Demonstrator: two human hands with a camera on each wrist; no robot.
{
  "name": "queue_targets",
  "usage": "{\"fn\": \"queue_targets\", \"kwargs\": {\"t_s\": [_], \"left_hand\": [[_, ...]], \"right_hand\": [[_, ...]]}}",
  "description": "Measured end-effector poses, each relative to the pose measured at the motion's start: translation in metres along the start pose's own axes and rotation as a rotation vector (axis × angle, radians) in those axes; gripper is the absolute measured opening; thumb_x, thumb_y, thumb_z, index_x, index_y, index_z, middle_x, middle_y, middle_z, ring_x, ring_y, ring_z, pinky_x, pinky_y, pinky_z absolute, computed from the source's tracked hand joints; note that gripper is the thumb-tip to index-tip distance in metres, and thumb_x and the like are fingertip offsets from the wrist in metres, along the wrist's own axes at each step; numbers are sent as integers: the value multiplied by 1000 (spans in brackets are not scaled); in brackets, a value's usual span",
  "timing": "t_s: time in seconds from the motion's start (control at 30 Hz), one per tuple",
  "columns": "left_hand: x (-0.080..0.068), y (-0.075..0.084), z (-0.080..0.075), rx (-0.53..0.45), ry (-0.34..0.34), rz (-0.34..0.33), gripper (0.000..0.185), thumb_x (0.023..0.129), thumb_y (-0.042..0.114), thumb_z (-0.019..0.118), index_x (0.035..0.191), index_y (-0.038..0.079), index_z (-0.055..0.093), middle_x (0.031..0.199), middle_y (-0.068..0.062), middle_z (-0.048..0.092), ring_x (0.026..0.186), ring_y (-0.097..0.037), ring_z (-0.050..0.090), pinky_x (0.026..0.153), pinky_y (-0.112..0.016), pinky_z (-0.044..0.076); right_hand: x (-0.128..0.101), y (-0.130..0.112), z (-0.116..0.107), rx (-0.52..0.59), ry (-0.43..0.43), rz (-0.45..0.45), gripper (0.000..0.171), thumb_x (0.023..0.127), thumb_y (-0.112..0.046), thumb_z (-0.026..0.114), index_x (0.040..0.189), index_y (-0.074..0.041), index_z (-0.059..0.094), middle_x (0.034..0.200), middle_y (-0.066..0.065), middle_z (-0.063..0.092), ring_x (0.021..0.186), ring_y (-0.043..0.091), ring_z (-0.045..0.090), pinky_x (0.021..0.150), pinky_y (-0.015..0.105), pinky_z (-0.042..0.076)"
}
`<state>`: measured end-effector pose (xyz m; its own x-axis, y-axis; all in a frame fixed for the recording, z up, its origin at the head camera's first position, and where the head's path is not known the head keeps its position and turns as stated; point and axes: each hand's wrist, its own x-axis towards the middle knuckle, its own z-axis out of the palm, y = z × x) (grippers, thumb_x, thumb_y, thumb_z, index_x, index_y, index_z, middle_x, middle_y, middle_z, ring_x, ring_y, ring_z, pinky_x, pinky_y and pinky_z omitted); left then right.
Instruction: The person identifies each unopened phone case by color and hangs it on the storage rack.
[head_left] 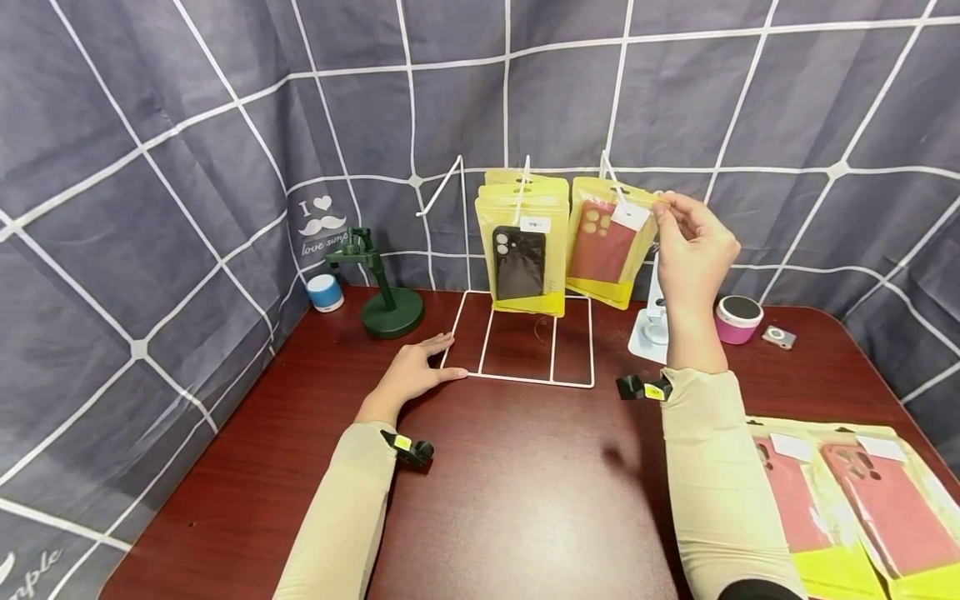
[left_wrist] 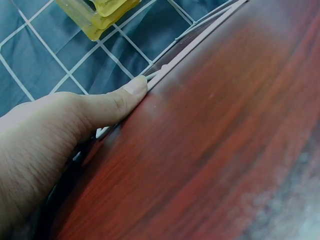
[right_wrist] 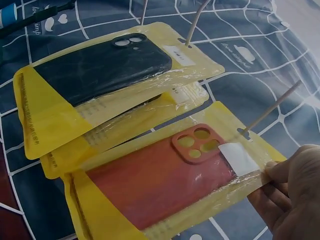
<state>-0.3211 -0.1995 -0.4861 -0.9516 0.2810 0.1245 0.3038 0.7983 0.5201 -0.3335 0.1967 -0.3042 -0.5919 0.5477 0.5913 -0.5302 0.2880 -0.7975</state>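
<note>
Right hand (head_left: 693, 246) pinched the red case pack (head_left: 606, 242) at its top corner, on the rack's right hook. Left hand (head_left: 416, 367), fingers flat, pressed the wire rack (head_left: 525, 379) base to the table (head_left: 525, 492). Black case packs (head_left: 521, 250) already hung; two red packs (head_left: 847, 500) were left lying at right.

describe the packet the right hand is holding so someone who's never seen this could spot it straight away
Find the white wire rack standing at the back of the dark red table. Yellow packets hang from its hooks; the right hand pinches the top corner of the rightmost one, the red case packet. It holds a red phone case, while the black case packet beside it holds a black one.
</note>
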Motion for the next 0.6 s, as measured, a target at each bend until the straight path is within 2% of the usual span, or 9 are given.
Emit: {"fn": "queue_targets", "kwargs": {"t_s": [0.17,0.37,0.6], "left_hand": [[-1,0,-1,-7,-4,-7,90,76,75,69,148,23,53,153,1,47,143,-22,40,115,-47,35],[-1,-1,-1,0,-11,-9,90,77,76,68,149,24,52,154,1,46,144,-22,39,115,-47,34],[-1,-2,-1,-6,-15,-8,90,77,77,67,150,25,51,155,1,45,144,-23,39,115,-49,34]], "right_hand": [[-3,-3,1,6,4,-11,14,90,-11,77,102,-8,81,97,9,77,81,2,71,78,16,55],[-13,-23,-1,31,-11,2,15,90,-5,74,104,0,78,96,12,77,80,4,70,78,16,54],[-18,-36,-5,64,-9,36,14,89,-3,73,102,3,77,88,4,76,79,6,68,76,16,52]]}}
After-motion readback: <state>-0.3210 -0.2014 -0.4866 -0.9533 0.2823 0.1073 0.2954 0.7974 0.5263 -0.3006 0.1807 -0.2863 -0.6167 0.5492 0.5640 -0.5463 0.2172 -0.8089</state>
